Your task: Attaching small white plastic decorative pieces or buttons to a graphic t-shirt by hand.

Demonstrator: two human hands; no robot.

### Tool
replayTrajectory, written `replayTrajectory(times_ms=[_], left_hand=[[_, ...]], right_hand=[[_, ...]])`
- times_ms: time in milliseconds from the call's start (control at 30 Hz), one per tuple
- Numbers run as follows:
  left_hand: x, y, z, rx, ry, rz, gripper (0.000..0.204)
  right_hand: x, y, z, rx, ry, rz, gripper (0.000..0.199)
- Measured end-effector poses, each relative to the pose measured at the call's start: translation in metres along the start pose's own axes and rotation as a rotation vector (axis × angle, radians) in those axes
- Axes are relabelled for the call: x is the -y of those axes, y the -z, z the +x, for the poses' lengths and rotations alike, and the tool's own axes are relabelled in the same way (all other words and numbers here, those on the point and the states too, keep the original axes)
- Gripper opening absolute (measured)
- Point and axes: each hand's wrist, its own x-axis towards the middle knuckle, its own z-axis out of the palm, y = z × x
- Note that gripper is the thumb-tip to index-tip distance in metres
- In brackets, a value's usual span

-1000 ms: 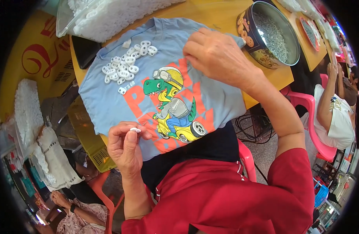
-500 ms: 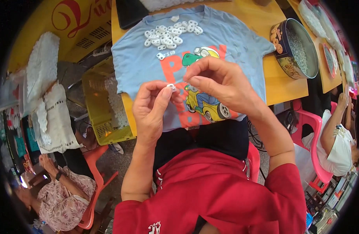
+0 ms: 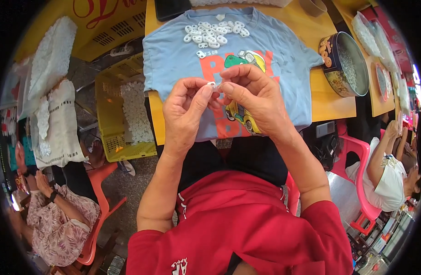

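Between my left hand's (image 3: 186, 110) thumb and forefinger is a small white plastic cord lock (image 3: 211, 85). My right hand (image 3: 260, 98) meets it from the other side, thumb and fingertips pinched together right against the cord lock; whatever they hold is too small to make out. Both hands are raised over a light blue printed T-shirt (image 3: 173, 57) spread on the table. Farther up the shirt lies a loose pile of white cord locks (image 3: 213, 34), oval with two holes, and one single piece (image 3: 200, 54) sits apart, nearer to my hands.
On the right of the yellow table (image 3: 331, 105) a round tin (image 3: 331, 68) holds many tiny shiny metal pieces. A yellow crate (image 3: 110, 98) with white pieces stands at left. People sit on both sides, near a pink chair (image 3: 361, 151) and an orange chair (image 3: 100, 183).
My right hand has come down and left to meet the cord lock in my left hand; before, the hands were apart. The whole view has shifted slightly.
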Motion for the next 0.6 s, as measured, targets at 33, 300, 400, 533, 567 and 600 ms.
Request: replayTrajectory(times_ms=[33, 300, 400, 533, 567, 600], left_hand=[[0.0, 0.0, -0.0002, -0.002, -0.002, -0.002, 0.014], [0.0005, 0.0004, -0.0001, 0.013, -0.013, 0.0, 0.014], [0.0008, 0.0006, -0.0004, 0.014, -0.016, -0.001, 0.014], [0.0008, 0.001, 0.0003, 0.023, -0.02, -0.004, 0.014], [0.0005, 0.001, 0.0003, 0.023, -0.022, -0.006, 0.014], [0.0003, 0.001, 0.0004, 0.023, -0.023, -0.007, 0.013]], right_hand=[[0.0002, -0.0007, -0.0006, 0.003, -0.001, -0.003, 0.024], [-0.0066, -0.0035, -0.0011, -0.039, 0.087, -0.049, 0.025], [-0.0018, -0.0057, -0.0023, -0.057, 0.066, -0.07, 0.024], [-0.0037, -0.0056, -0.0016, -0.039, 0.102, -0.101, 0.024], [-0.0035, -0.006, -0.0018, -0.038, 0.101, -0.106, 0.024], [-0.0035, -0.0065, -0.002, -0.038, 0.101, -0.11, 0.024]])
